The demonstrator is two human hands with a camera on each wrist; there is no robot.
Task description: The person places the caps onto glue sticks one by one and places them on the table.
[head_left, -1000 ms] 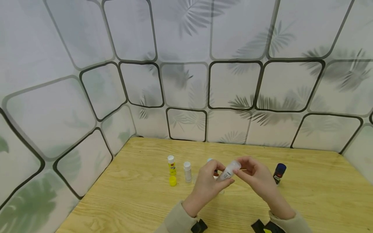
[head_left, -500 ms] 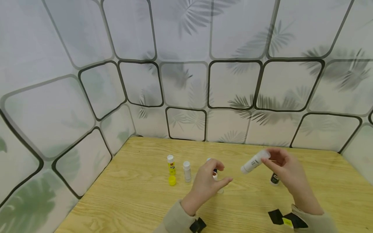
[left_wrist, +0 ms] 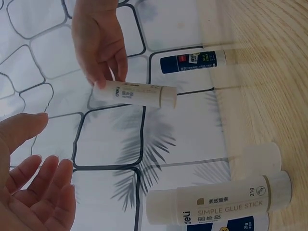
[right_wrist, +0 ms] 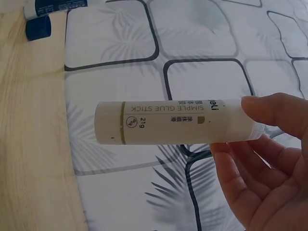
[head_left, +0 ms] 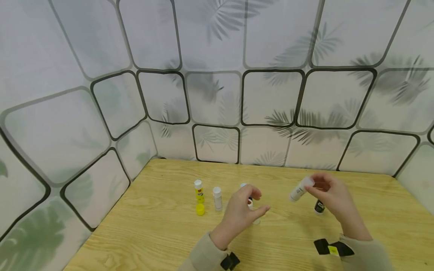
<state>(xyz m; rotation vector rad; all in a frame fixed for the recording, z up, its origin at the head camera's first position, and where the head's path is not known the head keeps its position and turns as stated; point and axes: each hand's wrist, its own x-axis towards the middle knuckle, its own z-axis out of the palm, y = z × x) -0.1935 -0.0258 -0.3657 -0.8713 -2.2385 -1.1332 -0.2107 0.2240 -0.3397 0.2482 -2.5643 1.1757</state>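
Note:
In the head view, my right hand (head_left: 330, 194) pinches one end of a white glue stick (head_left: 300, 189), which hangs tilted above the table. Its label shows in the right wrist view, where thumb and fingers hold the translucent end of the glue stick (right_wrist: 159, 122). My left hand (head_left: 239, 210) holds nothing, its thumb and fingers apart. Beside it in the left wrist view stand another white glue stick (left_wrist: 221, 199), a translucent cap (left_wrist: 262, 156) and a partly hidden navy glue stick (left_wrist: 250, 224).
On the wooden table (head_left: 145, 218), a yellow glue stick (head_left: 199, 192) stands behind a yellow cap (head_left: 200, 209). A white glue stick (head_left: 217, 199) is left of my left hand. A dark-blue glue stick (head_left: 319, 207) stands partly behind my right hand. Patterned cloth (head_left: 217, 98) surrounds the back and left.
My left hand has let go of the glue stick, staying in place. My right hand has carried it rightward; over the last half second the stick has tilted more steeply downward.

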